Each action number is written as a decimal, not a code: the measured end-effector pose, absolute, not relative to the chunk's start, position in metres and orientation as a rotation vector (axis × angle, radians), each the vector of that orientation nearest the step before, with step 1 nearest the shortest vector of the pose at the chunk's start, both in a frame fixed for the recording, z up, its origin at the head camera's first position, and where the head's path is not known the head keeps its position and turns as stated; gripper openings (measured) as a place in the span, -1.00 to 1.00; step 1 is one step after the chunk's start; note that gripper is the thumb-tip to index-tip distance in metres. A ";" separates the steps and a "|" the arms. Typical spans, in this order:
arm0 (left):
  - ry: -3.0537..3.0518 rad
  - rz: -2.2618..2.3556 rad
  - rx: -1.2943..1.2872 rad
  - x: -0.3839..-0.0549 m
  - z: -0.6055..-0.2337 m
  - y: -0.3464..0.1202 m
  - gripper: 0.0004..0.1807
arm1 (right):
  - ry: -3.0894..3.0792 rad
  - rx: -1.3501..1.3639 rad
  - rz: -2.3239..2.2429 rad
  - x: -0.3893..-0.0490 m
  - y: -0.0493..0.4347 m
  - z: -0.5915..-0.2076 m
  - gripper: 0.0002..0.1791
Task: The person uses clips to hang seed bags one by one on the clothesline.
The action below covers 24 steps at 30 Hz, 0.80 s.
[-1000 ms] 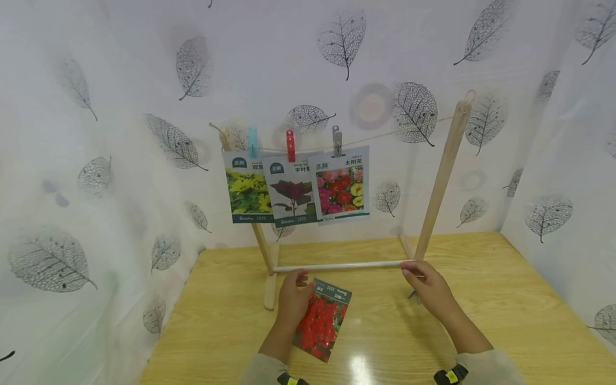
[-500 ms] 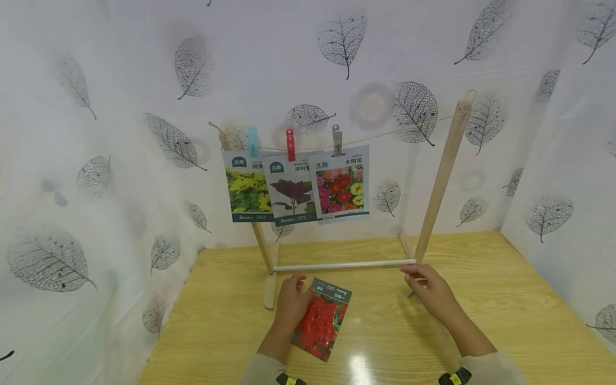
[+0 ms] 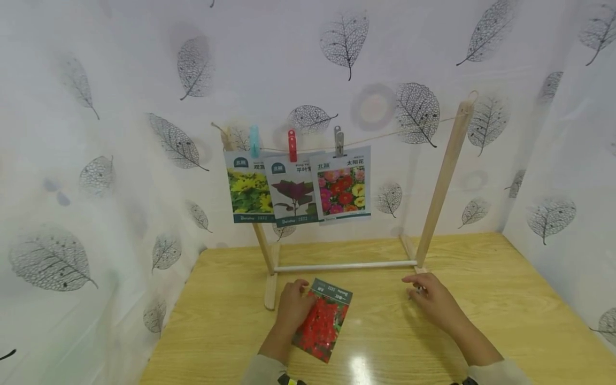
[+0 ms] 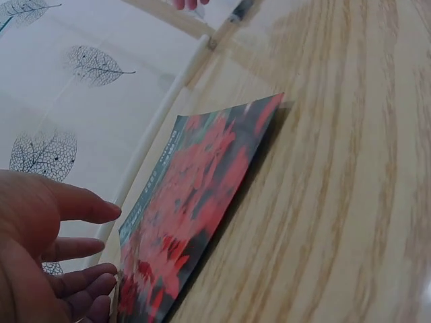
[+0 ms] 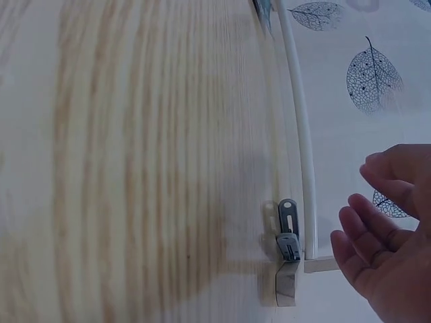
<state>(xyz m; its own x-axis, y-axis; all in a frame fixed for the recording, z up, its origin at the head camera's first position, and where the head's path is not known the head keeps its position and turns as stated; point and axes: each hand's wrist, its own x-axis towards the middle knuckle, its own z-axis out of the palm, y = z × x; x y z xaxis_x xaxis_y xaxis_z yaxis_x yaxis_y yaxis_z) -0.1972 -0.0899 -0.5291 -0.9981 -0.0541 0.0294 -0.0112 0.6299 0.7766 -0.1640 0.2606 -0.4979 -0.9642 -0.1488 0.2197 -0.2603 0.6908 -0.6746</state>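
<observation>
A seed packet (image 3: 321, 323) with red flowers lies on the wooden table, its edge raised in the left wrist view (image 4: 195, 195). Beside its left edge is my left hand (image 3: 292, 309), fingers apart and loosely bent, thumb over the packet in the head view; whether it touches cannot be told. A grey clothespin (image 5: 288, 242) rests on the table near the stand's right foot. My right hand (image 3: 435, 299) hovers by it with relaxed, slightly bent fingers, holding nothing. The right wrist view shows a gap between those fingers and the clothespin.
A wooden stand with a right post (image 3: 444, 187) and a white rod (image 3: 344, 266) carries a string. Blue (image 3: 254, 141), red (image 3: 292, 145) and grey (image 3: 339, 141) clothespins hold three seed packets (image 3: 344, 187) on it. A leaf-print curtain (image 3: 370, 53) hangs behind.
My right hand has drawn back slightly from the rod's right end, lower over the table. The left hand has shifted a little, its thumb further over the red-flower packet.
</observation>
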 end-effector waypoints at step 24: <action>-2.866 -0.909 0.036 -0.193 -0.538 -0.078 -0.43 | -2.875 0.190 1.035 -0.153 0.267 -0.511 -0.60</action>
